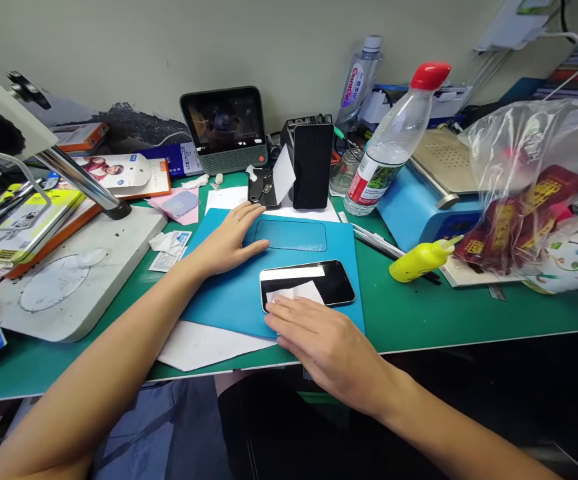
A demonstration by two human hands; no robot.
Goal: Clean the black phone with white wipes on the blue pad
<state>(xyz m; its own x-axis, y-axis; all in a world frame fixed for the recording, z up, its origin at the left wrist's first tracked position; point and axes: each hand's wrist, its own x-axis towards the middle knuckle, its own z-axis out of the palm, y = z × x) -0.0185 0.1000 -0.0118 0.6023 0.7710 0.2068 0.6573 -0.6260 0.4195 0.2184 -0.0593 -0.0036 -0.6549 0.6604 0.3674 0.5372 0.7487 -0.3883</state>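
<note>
Smartphone (307, 284): face-up on blue work mat (229, 300), desk centre. Right hand (323, 340), fingers flat and together, presses white wipe (293, 293) on glass; best stroked evenly, lightly. Left hand (229, 240), fingers spread, empty, steadies the mat.

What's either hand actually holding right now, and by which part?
Nothing is gripped. The right hand lies flat, fingertips pressing the white cloth on the phone. The left hand rests open, palm down, on the blue mat.
</note>
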